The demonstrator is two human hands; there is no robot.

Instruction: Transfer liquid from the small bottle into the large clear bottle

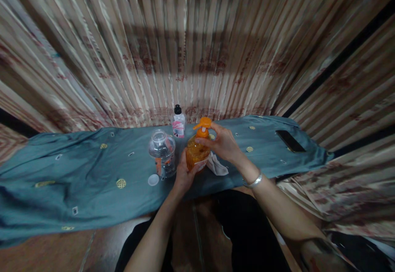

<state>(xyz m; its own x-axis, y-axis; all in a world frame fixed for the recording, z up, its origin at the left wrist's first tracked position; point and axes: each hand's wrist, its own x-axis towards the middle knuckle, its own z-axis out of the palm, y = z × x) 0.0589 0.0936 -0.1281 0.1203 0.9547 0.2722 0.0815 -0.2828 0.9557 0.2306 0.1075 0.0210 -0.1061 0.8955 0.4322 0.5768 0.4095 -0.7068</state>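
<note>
An orange pump bottle [198, 147] with amber liquid stands between my hands, a little tilted. My left hand [184, 175] is wrapped round its lower body. Up at the orange pump head [203, 124], my right hand [224, 141] has its fingers closed about the pump and collar. Just left of it stands a clear plastic jar [162, 153] with an open neck and orange print. A round white cap [153, 180] lies in front of the jar. Behind them is a small clear bottle [178, 123] with a black cap and pink label.
A crumpled pale cloth [217, 166] lies right of the pump bottle. Farther right a dark phone [290, 141] rests flat. Everything stands on a narrow surface covered with teal cloth [89, 169]; a striped curtain [197, 49] hangs close behind it.
</note>
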